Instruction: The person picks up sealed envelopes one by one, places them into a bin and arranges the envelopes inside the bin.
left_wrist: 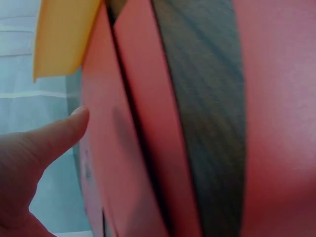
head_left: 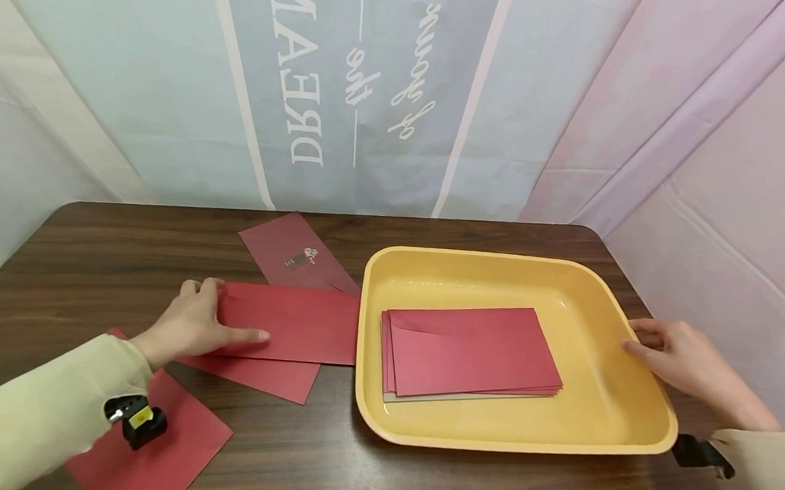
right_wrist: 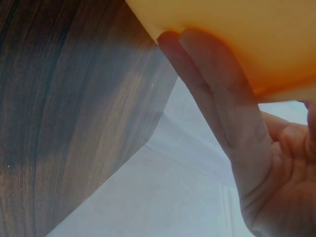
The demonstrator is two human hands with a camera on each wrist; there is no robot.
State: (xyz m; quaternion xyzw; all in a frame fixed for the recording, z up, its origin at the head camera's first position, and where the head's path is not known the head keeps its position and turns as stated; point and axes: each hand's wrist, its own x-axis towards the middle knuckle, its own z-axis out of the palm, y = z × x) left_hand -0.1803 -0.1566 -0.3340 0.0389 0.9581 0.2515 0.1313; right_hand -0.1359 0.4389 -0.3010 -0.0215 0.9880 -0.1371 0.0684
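My left hand [head_left: 193,322] grips the left end of a red envelope [head_left: 310,323], fingers at its far corner and thumb over its face. In the left wrist view, the thumb shows at the edge of that envelope [left_wrist: 111,118]. Its right end meets the outer wall of a yellow tray [head_left: 375,431], and another red envelope lies partly under it. Inside the tray rests a stack of red envelopes [head_left: 471,352]. My right hand [head_left: 678,356] holds the tray's right rim. In the right wrist view, its fingers [right_wrist: 217,74] lie along the outside of the tray wall.
Below my left forearm lies a larger red envelope [head_left: 170,442], partly hidden by the sleeve. A darker red envelope [head_left: 300,253] with a printed mark sits toward the table's back edge. A printed cloth [head_left: 371,91] hangs behind the dark wooden table [head_left: 297,457].
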